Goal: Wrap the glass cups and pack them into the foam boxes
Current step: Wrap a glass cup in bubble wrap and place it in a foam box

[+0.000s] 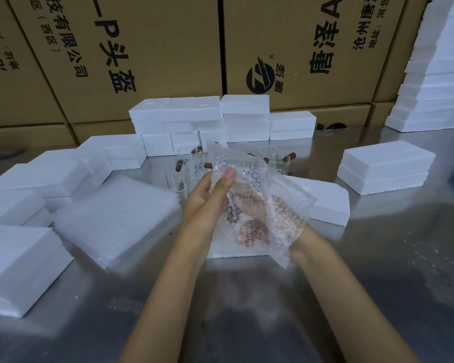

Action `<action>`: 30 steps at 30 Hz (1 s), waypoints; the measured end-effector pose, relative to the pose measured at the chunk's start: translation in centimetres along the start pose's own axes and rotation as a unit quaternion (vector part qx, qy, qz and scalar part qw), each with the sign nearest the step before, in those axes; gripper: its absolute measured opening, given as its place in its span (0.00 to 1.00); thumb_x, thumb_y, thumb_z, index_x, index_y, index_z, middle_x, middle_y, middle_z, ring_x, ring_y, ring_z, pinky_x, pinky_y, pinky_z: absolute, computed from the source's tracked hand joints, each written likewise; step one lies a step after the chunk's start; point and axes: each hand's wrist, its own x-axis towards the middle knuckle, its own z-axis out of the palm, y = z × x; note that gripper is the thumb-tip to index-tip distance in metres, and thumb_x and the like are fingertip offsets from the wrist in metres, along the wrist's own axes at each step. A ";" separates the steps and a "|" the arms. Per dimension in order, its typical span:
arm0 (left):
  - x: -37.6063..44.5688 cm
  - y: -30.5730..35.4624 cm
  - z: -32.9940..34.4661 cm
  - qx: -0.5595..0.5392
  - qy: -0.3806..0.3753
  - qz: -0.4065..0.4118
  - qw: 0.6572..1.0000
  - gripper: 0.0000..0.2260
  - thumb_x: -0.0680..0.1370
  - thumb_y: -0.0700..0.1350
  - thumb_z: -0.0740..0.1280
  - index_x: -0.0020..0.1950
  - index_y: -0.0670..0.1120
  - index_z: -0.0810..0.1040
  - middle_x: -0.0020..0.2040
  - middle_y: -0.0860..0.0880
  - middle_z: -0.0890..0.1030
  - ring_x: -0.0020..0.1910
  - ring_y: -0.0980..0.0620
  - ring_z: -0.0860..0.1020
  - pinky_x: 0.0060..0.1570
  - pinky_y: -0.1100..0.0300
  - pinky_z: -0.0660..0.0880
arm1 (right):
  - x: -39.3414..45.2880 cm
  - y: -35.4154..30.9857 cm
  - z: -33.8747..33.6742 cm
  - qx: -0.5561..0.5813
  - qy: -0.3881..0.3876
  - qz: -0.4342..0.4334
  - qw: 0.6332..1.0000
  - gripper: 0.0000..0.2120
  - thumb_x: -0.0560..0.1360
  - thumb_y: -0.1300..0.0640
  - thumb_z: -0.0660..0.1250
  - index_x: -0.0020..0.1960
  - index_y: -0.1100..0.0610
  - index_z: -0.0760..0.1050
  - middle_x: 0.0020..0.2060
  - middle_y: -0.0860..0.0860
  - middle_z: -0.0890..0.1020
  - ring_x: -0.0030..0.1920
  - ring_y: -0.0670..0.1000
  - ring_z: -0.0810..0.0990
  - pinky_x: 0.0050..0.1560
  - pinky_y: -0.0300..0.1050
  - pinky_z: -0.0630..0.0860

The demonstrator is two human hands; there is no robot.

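Your left hand [207, 197] pinches a bubble wrap sheet [257, 200] with its thumb on top; your right hand [262, 221] grips it from underneath, fingers showing through, above the steel table [378, 258]. Glass cups [192, 169] stand just behind, among white foam boxes [385, 166].

the only print is on the brown cartons behind the bench, all turned sideways. the middle carton [131, 48] carries big black "p头盔" and smaller "技有限公司 (西区)". the right carton [312, 48] shows a round black logo [260, 78] with an ® mark, large "唐泽 a", and smaller "沧州唐…" and "地址: 河北". the far-left carton [8, 61] has "地址" plus blurred characters.
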 end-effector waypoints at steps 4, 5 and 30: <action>0.0 0.6 -0.2 -0.068 0.084 -0.004 0.994 0.41 0.60 0.68 0.79 0.68 0.51 0.78 0.66 0.52 0.80 0.66 0.52 0.78 0.71 0.47 0.70 | -0.4 -1.7 1.0 -0.051 -0.051 -0.131 0.989 0.08 0.77 0.64 0.67 0.50 0.55 0.83 0.42 0.56 0.86 0.38 0.54 0.85 0.37 0.44 0.79; 0.2 0.7 -0.5 -0.096 0.103 -0.010 0.990 0.36 0.61 0.65 0.79 0.65 0.50 0.80 0.64 0.51 0.82 0.64 0.52 0.79 0.70 0.47 0.71 | 0.0 -1.8 0.8 -0.041 -0.007 -0.167 0.985 0.10 0.75 0.67 0.68 0.48 0.54 0.84 0.42 0.57 0.86 0.41 0.57 0.84 0.41 0.46 0.78; -0.3 1.1 -0.8 -0.114 -0.051 -0.052 0.991 0.22 0.68 0.42 0.72 0.62 0.46 0.77 0.59 0.44 0.81 0.57 0.44 0.77 0.62 0.49 0.73 | 1.3 -2.4 -0.9 0.024 0.107 -0.165 0.980 0.06 0.78 0.60 0.68 0.50 0.57 0.83 0.43 0.54 0.76 0.31 0.45 0.74 0.37 0.42 0.78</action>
